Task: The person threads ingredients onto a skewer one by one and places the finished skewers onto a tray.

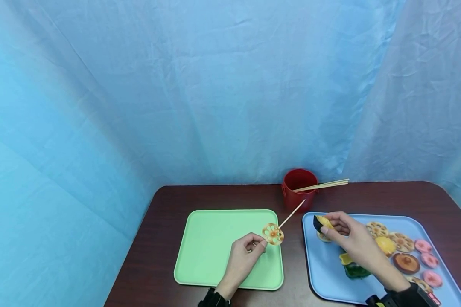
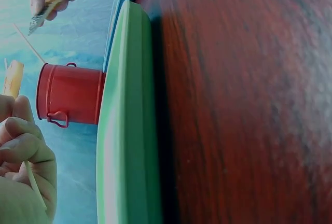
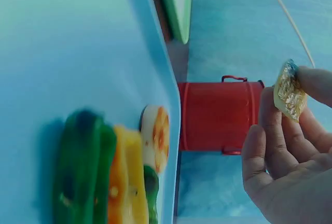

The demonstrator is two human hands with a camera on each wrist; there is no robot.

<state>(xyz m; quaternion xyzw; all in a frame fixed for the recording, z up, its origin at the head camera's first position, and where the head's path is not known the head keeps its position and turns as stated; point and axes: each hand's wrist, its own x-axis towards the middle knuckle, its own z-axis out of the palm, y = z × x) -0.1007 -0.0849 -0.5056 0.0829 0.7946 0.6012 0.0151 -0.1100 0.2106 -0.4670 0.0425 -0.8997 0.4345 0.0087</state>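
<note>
The left hand [image 1: 246, 252] is pinching a stick [image 1: 292, 213] bearing a lotus slice [image 1: 272, 234], its bare tip pointing between one and two o'clock, while the right hand [image 1: 349, 238] is pinching a yellow wedge [image 1: 323, 222] (dark-edged, not touching) between four and five o'clock from that tip.

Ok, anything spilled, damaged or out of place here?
Nothing stands out. The red pail stands upright, spare skewers leaning over its rim. The left hand holds a skewer bearing a lotus root slice, the right hand a pumpkin slice; the other food lies within the blue tray. No spill or breakage shows.
</note>
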